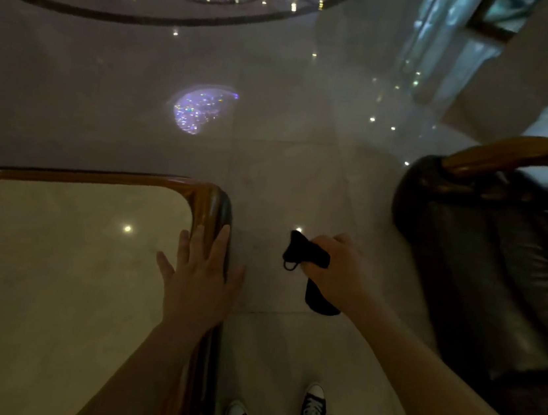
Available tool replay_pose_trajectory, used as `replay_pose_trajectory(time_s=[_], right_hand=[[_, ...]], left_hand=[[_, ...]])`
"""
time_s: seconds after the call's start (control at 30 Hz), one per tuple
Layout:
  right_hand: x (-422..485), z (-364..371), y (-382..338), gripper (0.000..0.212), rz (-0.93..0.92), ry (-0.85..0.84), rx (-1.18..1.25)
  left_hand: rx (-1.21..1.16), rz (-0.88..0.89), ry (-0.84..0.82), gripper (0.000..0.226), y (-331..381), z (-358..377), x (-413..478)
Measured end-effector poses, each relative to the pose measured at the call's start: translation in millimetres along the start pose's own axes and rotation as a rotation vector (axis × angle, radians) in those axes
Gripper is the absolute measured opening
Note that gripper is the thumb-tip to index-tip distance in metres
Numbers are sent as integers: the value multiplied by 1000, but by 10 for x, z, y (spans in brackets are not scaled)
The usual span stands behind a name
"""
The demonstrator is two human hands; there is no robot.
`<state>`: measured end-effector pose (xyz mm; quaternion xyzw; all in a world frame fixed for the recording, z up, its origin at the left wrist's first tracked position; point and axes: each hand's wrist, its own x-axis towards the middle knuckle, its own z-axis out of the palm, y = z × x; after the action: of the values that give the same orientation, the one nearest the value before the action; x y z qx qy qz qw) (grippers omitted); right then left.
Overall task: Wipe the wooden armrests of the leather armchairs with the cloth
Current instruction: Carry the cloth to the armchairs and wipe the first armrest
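Observation:
A dark leather armchair [486,268] stands at the right, with a curved wooden armrest [500,155] along its top. My right hand [344,271] hangs over the floor to the left of the chair, shut on a black cloth [308,251] that dangles below the fist. My left hand [200,277] lies flat, fingers spread, on the rounded wooden rim [212,206] of a table at the lower left. Neither hand touches the armchair.
The marble-topped table [51,266] with its wooden rim fills the lower left. A narrow strip of glossy tiled floor [287,174] runs between table and armchair, where my two sneakers [312,407] stand. A wall corner [522,82] rises at the upper right.

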<state>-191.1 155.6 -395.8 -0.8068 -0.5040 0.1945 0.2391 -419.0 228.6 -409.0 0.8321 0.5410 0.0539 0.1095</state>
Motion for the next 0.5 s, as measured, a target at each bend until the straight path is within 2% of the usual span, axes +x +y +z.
replay_pose_trajectory(time_s=[0.17,0.3,0.5], right_hand=[[-302,-372,496,18,115,57,-4],[-521,-702,922,21,199,122,-33],[-934,-1252,1777,25,314,247,-49]], left_hand=[[17,127,-33,74,612,60,49],[38,247,1,72,1191,205,67],[40,382,-55,73,2227,501,-2]])
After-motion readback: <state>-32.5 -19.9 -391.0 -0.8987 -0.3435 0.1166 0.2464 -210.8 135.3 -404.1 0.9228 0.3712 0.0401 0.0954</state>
